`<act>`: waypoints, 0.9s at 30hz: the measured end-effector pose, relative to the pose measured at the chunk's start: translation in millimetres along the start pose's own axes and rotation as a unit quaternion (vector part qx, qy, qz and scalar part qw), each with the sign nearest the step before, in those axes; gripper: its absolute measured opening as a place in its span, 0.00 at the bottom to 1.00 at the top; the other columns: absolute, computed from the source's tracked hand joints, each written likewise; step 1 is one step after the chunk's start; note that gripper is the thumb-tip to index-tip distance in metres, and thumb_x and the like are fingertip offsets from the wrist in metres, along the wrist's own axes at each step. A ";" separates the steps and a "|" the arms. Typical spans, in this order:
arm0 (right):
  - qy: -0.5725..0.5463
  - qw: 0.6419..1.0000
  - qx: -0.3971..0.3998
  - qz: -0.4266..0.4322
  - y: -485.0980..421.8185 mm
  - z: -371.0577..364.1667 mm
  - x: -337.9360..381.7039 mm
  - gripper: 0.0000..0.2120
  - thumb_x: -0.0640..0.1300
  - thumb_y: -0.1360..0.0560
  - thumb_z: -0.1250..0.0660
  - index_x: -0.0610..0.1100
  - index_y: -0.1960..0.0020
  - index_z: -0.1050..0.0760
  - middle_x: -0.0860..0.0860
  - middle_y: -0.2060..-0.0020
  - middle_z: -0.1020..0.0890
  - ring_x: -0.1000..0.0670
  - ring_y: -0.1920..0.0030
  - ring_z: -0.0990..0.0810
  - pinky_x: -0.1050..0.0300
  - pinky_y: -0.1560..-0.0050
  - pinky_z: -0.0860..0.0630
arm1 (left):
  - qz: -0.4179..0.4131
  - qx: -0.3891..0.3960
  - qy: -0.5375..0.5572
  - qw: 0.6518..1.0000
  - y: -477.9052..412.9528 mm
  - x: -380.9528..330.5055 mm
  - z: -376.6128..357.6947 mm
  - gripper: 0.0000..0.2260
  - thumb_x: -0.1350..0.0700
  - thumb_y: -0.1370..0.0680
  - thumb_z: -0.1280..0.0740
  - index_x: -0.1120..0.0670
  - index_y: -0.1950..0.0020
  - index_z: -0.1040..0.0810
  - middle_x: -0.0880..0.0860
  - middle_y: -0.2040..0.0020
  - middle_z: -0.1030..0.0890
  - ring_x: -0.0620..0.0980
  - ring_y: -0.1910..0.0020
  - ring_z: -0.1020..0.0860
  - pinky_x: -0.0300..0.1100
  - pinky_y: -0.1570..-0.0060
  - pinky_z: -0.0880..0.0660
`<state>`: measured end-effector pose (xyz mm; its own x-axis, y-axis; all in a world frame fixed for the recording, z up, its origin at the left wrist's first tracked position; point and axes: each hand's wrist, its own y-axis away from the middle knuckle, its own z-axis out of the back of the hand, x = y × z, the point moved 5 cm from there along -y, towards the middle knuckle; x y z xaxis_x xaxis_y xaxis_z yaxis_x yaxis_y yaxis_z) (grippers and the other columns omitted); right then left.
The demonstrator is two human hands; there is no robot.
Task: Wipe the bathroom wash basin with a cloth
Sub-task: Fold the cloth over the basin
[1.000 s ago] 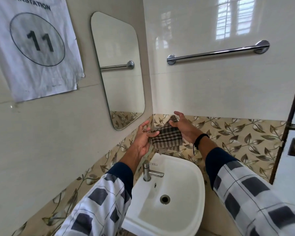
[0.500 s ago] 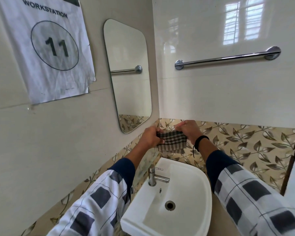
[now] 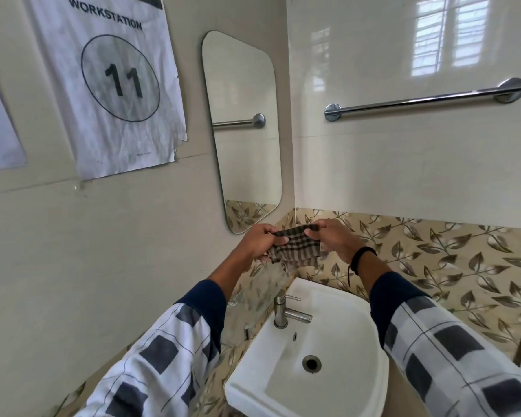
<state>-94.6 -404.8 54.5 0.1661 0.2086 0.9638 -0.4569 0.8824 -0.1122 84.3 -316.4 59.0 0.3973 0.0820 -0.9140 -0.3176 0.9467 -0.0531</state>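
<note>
Fingers (image 3: 315,234) curled, out over the wash basin (image 3: 343,326) and beyond its tap (image 3: 282,311), left hand (image 3: 257,245) and right hand (image 3: 333,240) pinch the top edge of the checked cloth (image 3: 297,249) before the leaf-patterned tiles (image 3: 433,254); folding it into a firm pad first should wipe better.

The wash basin (image 3: 343,332) sits wedged into a tiled corner with walls close against two of its sides, so the bowl can be reached only from above and from the front. The chrome tap (image 3: 284,311) stands on the left rim, its spout jutting over the bowl. Above it, the left hand (image 3: 259,243) and right hand (image 3: 333,239) grip a checked cloth (image 3: 295,249), filling the corner space just below the mirror (image 3: 244,130).
</note>
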 end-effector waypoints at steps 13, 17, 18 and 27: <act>0.212 0.974 0.070 0.048 -15.8 -106.9 -16.7 0.20 0.52 0.20 0.36 0.37 0.38 0.26 0.44 0.43 0.23 0.44 0.42 0.24 0.45 0.36 0.28 | 0.207 0.005 0.155 0.966 47.8 86.6 44.2 0.12 0.66 0.28 0.25 0.64 0.45 0.19 0.58 0.52 0.15 0.52 0.58 0.15 0.42 0.63 0.18; 0.257 0.958 0.108 0.060 -21.1 -140.8 -23.5 0.20 0.54 0.22 0.33 0.39 0.38 0.25 0.43 0.39 0.23 0.44 0.39 0.24 0.49 0.37 0.27 | 0.241 -0.029 0.190 0.951 64.7 118.7 49.0 0.14 0.67 0.26 0.26 0.66 0.42 0.21 0.59 0.51 0.16 0.53 0.57 0.16 0.43 0.64 0.17; 0.262 0.956 0.116 0.063 -21.9 -149.4 -24.5 0.20 0.54 0.22 0.34 0.39 0.39 0.24 0.43 0.38 0.23 0.44 0.39 0.24 0.51 0.38 0.28 | 0.242 -0.040 0.191 0.950 67.5 125.0 51.5 0.14 0.66 0.26 0.26 0.66 0.41 0.21 0.60 0.48 0.16 0.54 0.55 0.16 0.44 0.61 0.17; 0.328 0.930 0.163 -0.013 -16.7 -183.2 -77.8 0.13 0.45 0.25 0.29 0.41 0.43 0.23 0.44 0.42 0.20 0.45 0.42 0.22 0.52 0.39 0.25 | 0.160 -0.088 -0.374 0.909 77.9 156.5 60.4 0.14 0.56 0.24 0.32 0.57 0.40 0.23 0.56 0.43 0.19 0.54 0.45 0.20 0.44 0.49 0.22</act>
<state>60.2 -358.6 -63.0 0.6298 0.4964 0.5974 -0.6688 0.7378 0.0920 173.7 -211.0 -63.9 0.7142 0.5951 -0.3686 -0.6264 0.7783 0.0429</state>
